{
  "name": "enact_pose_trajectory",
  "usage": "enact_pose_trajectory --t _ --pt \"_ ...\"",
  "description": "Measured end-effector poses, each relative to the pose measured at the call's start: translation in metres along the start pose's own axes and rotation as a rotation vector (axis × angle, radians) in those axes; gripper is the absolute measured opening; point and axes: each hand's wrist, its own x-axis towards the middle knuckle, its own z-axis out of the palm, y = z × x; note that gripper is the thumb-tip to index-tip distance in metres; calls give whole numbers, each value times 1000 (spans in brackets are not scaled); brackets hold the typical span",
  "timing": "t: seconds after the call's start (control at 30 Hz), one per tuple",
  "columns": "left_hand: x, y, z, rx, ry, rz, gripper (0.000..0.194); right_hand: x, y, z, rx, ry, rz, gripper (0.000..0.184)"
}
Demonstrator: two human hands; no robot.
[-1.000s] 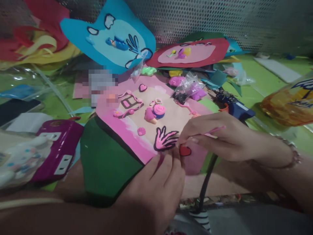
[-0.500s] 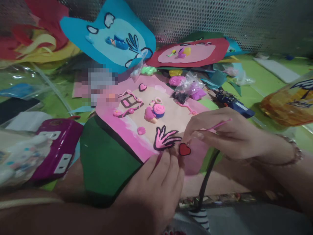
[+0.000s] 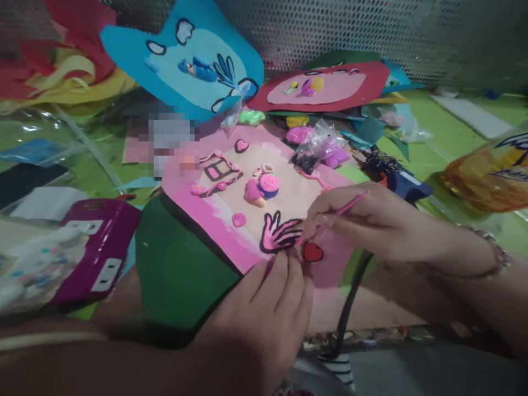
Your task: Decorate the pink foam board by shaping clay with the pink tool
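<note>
A pink sheet [image 3: 214,225] lies on the table, with pink clay shapes on its pale middle. My right hand [image 3: 363,220] is closed around a thin pink stick tool [image 3: 355,202], its lower tip hidden by my fingers. Just below those fingers is a red heart [image 3: 313,252] with a dark outline. My left hand [image 3: 268,308] lies palm down at the sheet's near edge, fingers stretched forward; its fingertips touch the lower edge of a black-outlined pink coral shape [image 3: 274,236]. Farther up are a pink-and-blue clay snail shape [image 3: 268,186] and a small pink shell [image 3: 239,220].
A dark green sheet [image 3: 177,275] and a purple case [image 3: 97,247] lie to the left. Behind stand a blue paper fish [image 3: 136,60] and a red paper piece [image 3: 375,82]. Bagged clay [image 3: 330,154] sits behind my right hand; an orange snack bag [image 3: 487,176] is far right.
My right hand has shifted slightly left and down, closer to the coral shape, and the pink tool has tilted more upright. My left hand stays nearly in place.
</note>
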Motion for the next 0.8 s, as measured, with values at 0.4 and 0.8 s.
enact_pose_trajectory --t 0.4,0.8 --pt "-1 1 5 -6 15 -10 39 8 -2 4 299 40 335 19" --pt "-3 2 7 -8 -3 -22 40 8 -4 4 268 19 380 22"
